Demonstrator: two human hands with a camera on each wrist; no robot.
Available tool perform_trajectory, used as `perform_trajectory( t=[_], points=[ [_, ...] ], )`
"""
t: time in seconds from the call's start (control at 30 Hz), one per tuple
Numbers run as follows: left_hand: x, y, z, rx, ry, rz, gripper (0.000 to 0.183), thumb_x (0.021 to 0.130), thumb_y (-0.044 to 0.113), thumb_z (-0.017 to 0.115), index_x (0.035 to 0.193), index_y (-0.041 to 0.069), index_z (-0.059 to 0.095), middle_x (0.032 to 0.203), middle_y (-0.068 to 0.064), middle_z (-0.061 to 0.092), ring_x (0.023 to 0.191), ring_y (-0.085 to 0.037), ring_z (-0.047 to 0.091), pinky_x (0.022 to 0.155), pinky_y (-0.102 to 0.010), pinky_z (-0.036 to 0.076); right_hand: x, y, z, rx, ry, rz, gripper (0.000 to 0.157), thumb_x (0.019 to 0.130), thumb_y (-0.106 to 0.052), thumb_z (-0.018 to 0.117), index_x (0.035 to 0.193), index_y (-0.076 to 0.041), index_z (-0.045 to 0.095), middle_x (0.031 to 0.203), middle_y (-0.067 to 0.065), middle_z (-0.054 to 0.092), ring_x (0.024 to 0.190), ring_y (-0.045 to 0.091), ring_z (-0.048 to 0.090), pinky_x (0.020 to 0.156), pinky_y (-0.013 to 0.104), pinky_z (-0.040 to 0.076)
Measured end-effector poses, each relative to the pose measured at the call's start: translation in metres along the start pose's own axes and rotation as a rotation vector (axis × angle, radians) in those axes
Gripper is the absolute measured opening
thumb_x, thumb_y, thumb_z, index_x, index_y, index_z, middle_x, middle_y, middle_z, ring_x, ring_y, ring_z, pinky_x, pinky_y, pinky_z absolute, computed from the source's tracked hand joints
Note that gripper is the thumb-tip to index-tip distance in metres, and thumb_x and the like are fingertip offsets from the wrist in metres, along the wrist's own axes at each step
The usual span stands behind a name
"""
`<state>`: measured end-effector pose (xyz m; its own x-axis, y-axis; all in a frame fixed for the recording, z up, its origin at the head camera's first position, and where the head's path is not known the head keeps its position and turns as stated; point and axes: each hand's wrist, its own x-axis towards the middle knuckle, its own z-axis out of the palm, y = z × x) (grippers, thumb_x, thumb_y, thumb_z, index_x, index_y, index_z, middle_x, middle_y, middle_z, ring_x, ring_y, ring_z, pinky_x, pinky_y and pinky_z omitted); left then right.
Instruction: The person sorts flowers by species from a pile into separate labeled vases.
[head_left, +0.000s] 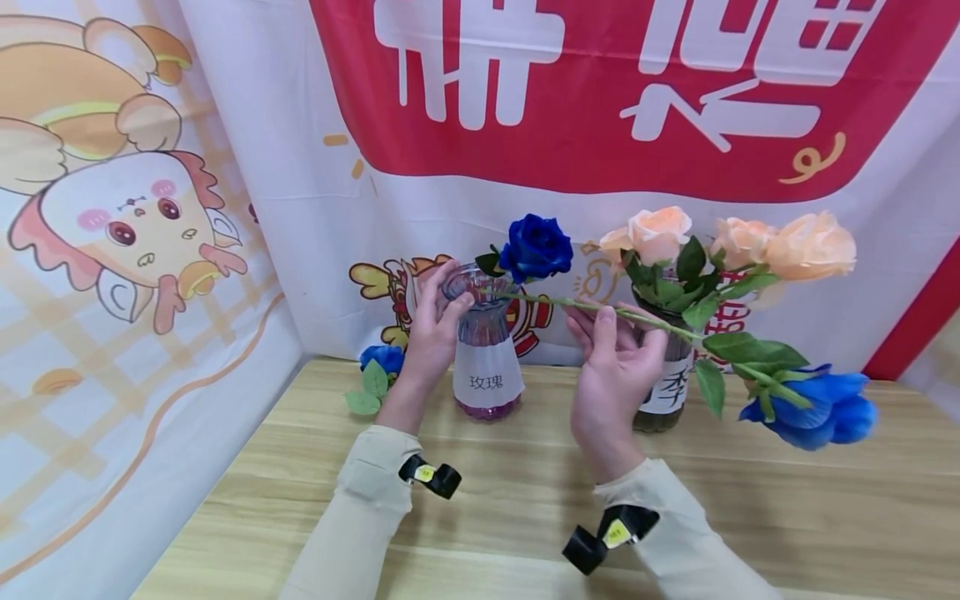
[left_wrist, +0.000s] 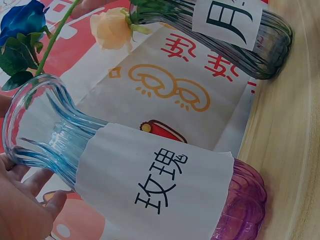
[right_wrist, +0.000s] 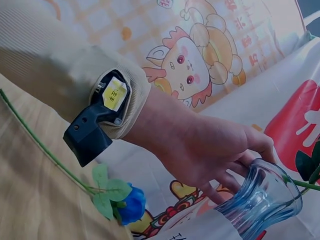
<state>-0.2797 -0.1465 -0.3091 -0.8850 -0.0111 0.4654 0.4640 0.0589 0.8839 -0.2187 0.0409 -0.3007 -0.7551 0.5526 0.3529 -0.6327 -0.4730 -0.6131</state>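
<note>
My left hand (head_left: 431,337) grips the glass vase (head_left: 486,333) at its flared neck, thumb in front. This vase is bluish above and purple at the base, with a white paper label (left_wrist: 160,185) round its middle. A dark blue rose (head_left: 536,247) stands at its mouth, leaves by the rim. Right of it, my right hand (head_left: 618,383) pinches the long green stem of another blue rose (head_left: 813,410) between thumb and fingers. That stem lies nearly level, bloom drooping to the right, its cut end at the vase mouth. The right wrist view shows the left hand's fingers round the glass (right_wrist: 265,195).
Behind my right hand stands a dark glass vase (head_left: 660,418) holding several peach roses (head_left: 652,237). One more blue rose (right_wrist: 132,204) lies on the wooden table (head_left: 480,508), left of the labelled vase. A printed cloth (head_left: 600,187) hangs close behind the table.
</note>
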Motion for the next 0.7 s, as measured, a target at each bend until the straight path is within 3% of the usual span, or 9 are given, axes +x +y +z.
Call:
perform_trajectory(
  t=[0.17,0.37,0.53,0.7],
  points=[
    [0.0,0.0,0.0,-0.011,-0.007,-0.006,0.057,0.111,0.021,0.053,0.164,0.015,0.035,0.165,-0.012,0.041,0.15,-0.028,0.046,0.129,-0.054,0.034,-0.002,0.005,0.008,-0.027,-0.024,-0.017,0.017,0.108,-0.006,0.056,0.124,-0.005,0.049,0.112,0.018,0.076,0.101,0.029,0.08,0.093,0.04,0.065],
    [0.0,0.001,0.0,-0.032,-0.009,-0.003,0.057,0.111,0.019,0.054,0.164,0.013,0.035,0.164,-0.011,0.042,0.151,-0.028,0.046,0.129,-0.054,0.034,-0.003,0.011,0.02,-0.061,-0.041,-0.039,0.022,0.108,-0.006,0.056,0.128,0.0,0.048,0.113,0.014,0.074,0.104,0.031,0.078,0.096,0.041,0.064],
    [0.0,0.001,0.0,-0.033,-0.012,-0.009,0.057,0.111,0.019,0.053,0.165,0.014,0.034,0.165,-0.012,0.042,0.151,-0.029,0.045,0.129,-0.055,0.033,-0.003,0.014,0.026,-0.091,-0.069,-0.036,0.022,0.109,-0.01,0.057,0.13,-0.008,0.051,0.119,0.013,0.069,0.111,0.032,0.076,0.101,0.039,0.062],
    [-0.001,0.003,0.0,-0.03,-0.01,-0.017,0.057,0.111,0.019,0.053,0.165,0.016,0.035,0.167,-0.01,0.04,0.153,-0.028,0.043,0.13,-0.056,0.031,-0.004,0.019,0.029,-0.149,-0.085,-0.067,0.019,0.109,-0.011,0.056,0.128,-0.009,0.054,0.113,0.01,0.07,0.111,0.031,0.075,0.101,0.038,0.062]
  ],
)
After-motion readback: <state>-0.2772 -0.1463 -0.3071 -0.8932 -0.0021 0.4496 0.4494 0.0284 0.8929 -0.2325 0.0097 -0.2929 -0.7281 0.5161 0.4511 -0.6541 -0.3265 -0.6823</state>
